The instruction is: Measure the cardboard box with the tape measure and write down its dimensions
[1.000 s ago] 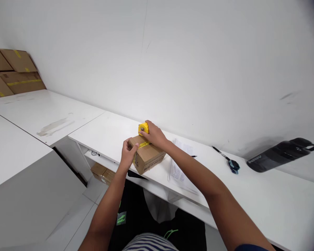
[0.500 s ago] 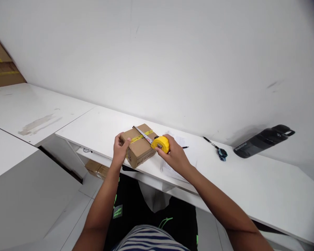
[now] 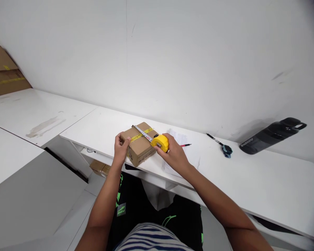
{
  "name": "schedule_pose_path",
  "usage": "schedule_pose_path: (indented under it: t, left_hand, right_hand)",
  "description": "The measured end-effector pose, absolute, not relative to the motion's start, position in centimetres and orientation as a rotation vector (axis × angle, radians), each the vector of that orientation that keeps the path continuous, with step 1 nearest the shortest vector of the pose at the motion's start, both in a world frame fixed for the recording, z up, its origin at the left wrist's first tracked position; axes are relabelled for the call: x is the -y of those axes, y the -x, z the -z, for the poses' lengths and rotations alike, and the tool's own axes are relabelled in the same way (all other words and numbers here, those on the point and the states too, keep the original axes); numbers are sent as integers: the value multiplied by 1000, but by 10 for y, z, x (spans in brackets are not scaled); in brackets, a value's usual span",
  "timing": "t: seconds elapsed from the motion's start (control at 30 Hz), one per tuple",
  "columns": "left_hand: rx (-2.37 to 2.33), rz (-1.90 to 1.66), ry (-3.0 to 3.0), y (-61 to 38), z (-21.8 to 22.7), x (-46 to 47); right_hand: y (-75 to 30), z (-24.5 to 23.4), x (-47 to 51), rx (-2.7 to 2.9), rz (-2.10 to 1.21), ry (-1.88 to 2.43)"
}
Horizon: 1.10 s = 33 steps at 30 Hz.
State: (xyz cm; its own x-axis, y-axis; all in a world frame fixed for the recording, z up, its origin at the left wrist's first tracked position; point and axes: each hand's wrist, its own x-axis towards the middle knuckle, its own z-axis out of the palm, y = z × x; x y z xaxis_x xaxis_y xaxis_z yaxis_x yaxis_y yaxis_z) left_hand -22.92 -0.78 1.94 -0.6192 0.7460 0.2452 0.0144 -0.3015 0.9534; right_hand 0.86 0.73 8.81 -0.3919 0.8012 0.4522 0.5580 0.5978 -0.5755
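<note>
A small brown cardboard box (image 3: pixel 143 150) with yellow tape across its top sits near the front edge of the white table. My left hand (image 3: pixel 121 148) grips the box's left side, thumb on top. In my right hand (image 3: pixel 172 151) is a yellow tape measure (image 3: pixel 161 143), held at the box's right edge. Its white blade (image 3: pixel 142 133) lies across the top of the box, with the hooked end at the far left edge. Partly under my right hand are white paper sheets (image 3: pixel 178 136) and a red and black pen (image 3: pixel 186 145).
A dark watch-like item with a strap (image 3: pixel 226 150) lies right of the papers. Farther right, a black bottle (image 3: pixel 272 136) stands by the wall. Larger cardboard boxes (image 3: pixel 7 75) are stacked at the far left. Below the tabletop, a shelf holds another small box (image 3: pixel 97 166).
The camera view has shifted slightly, so the bottle appears farther right and more of the stacked boxes shows. Both hands keep their holds; the tape still lies across the box.
</note>
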Motion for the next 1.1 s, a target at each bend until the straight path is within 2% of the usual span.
schedule_pose_path:
  t: [0.9,1.1]
  left_hand:
    - [-1458,-1990,-964,226,-21,12]
    - [-1507,-1983,-964,229,-19,15]
  right_hand:
    - [22,-92,-31,2060,-519,1002]
    - [27,-94,-54,1730,-474,980]
